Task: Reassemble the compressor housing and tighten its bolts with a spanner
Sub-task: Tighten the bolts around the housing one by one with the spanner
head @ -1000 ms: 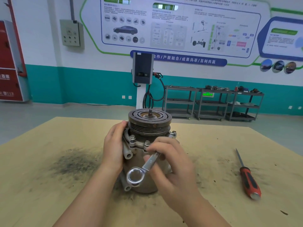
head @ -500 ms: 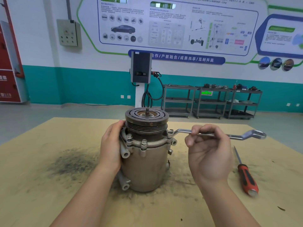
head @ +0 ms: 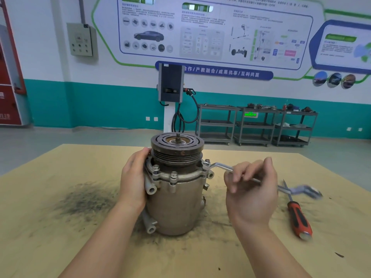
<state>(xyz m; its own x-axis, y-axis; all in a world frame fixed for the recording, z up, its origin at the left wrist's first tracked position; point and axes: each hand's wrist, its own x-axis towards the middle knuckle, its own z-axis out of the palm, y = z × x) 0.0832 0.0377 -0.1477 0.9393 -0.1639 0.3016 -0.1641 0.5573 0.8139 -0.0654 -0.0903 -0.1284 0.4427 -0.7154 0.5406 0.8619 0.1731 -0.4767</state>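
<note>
While the left hand point(head: 133, 178) wraps its fingers around the compressor housing point(head: 176, 199), upright on the bench point(head: 60, 237), to brace it, the right hand point(head: 251, 187) pinches the spanner point(head: 220, 167), ring seated on a right-side flange bolt point(head: 205, 163) for leverage.

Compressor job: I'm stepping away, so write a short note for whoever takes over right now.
Left hand: holds the compressor upright on the table, gripping its left side.
Right hand: grips the spanner mid-shaft; its near ring end sits on the right-side flange bolt, far end blurred from motion.
Done: housing is together, with bolts seated around the flange.
Left: finish tightening this bolt, then check the others; how tight any is cannot be told.
A screwdriver lies unused to the right.
</note>
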